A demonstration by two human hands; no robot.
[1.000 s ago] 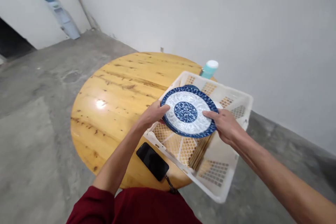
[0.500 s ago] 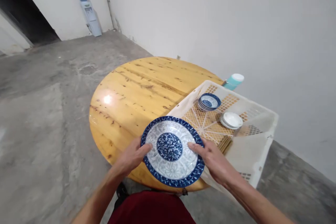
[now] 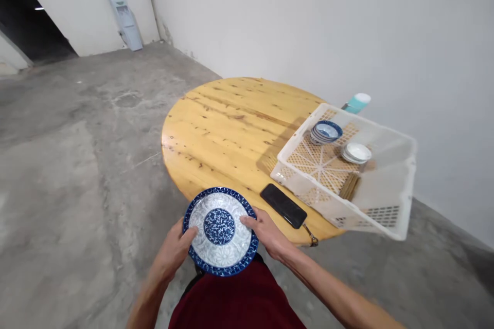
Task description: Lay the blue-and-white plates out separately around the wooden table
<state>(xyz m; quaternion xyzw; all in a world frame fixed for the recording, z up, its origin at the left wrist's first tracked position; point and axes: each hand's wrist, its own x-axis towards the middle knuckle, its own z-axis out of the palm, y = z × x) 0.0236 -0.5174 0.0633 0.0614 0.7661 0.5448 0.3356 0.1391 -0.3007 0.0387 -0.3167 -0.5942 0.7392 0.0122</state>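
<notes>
I hold a blue-and-white patterned plate (image 3: 219, 230) level in front of my body, just off the near edge of the round wooden table (image 3: 231, 128). My left hand (image 3: 173, 249) grips its left rim, thumb on top. My right hand (image 3: 266, 234) grips the right rim the same way. A white plastic crate (image 3: 386, 200) sits on the table's right side, overhanging the edge. Inside it are a stack of blue-rimmed bowls (image 3: 326, 131) and a stack of small white dishes (image 3: 356, 153).
A black phone (image 3: 283, 205) lies on the table between the plate and the crate. A teal bottle with a white cap (image 3: 357, 102) stands behind the crate. A water dispenser (image 3: 119, 7) stands against the far wall. Bare concrete floor surrounds the table.
Both hands carried the plate out of the crate, down and left toward my body. The view pulled back, so the bowls, dishes and phone now show.
</notes>
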